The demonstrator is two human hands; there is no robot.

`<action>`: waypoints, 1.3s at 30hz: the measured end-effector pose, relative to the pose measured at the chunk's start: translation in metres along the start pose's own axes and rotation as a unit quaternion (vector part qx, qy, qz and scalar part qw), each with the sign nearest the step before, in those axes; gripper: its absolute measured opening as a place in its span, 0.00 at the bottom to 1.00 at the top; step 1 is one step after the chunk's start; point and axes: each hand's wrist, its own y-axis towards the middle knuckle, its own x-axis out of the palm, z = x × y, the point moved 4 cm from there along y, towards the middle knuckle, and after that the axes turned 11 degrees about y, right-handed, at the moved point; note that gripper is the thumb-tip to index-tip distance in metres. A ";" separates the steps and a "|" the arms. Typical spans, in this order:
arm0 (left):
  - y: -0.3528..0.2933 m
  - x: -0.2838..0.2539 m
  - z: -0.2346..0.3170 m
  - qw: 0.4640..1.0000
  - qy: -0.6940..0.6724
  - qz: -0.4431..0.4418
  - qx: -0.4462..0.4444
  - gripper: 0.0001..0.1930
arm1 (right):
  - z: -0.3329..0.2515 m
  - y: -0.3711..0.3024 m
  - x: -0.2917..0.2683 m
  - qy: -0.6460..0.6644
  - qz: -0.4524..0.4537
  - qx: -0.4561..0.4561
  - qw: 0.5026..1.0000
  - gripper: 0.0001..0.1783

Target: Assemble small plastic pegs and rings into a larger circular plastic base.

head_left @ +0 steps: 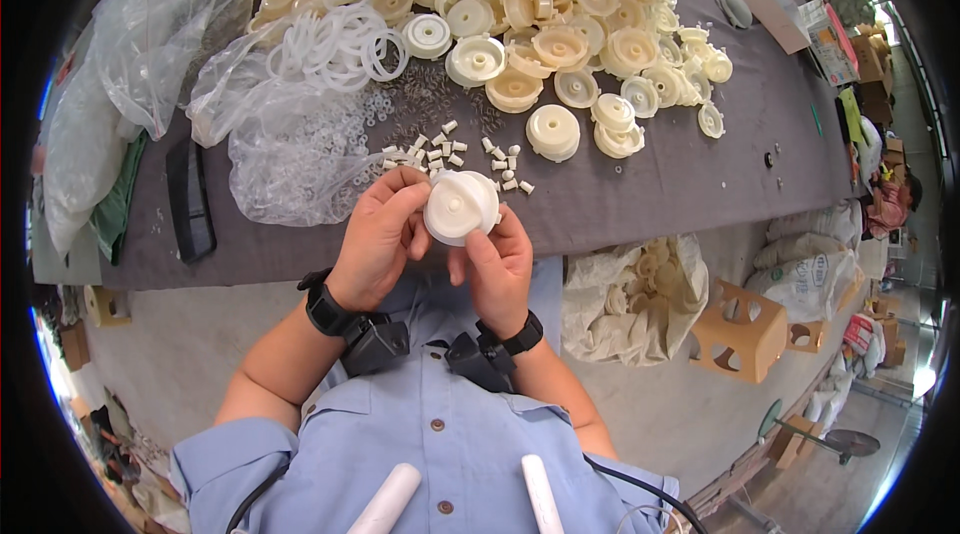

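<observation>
Between both hands, above the table's front edge, is a round white plastic cap-like part [457, 207] with a raised middle. My left hand [385, 224] grips its left side, fingers bent around the rim. On the opposite side my right hand [497, 259] pinches it, thumb on the near face and fingers behind. Just beyond the hands lie several small white plastic plugs [437, 148]. Farther back are a pile of cream round plastic parts [560, 46] and a heap of translucent white rings [330, 46]. The part's underside is hidden.
Clear plastic bags [290, 159] of small translucent pieces lie left, near a black tray-like object [190, 202]. Tiny dark screws or springs [425, 94] are scattered mid-table. Below the table's right side stand a white sack [635, 309] of cream parts and a tan plastic stool [740, 332].
</observation>
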 end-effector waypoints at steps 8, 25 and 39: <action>-0.012 0.032 0.002 0.994 -0.051 0.080 0.049 0.08 | 0.010 -0.001 -0.002 0.104 0.090 0.065 0.988 0.20; 0.001 0.044 -0.014 0.995 -0.036 -0.046 0.082 0.16 | -0.006 -0.017 -0.029 0.106 0.055 0.084 0.989 0.16; -0.004 0.049 -0.018 0.975 0.047 -0.173 0.128 0.26 | -0.023 -0.023 -0.049 0.162 0.058 0.000 0.985 0.18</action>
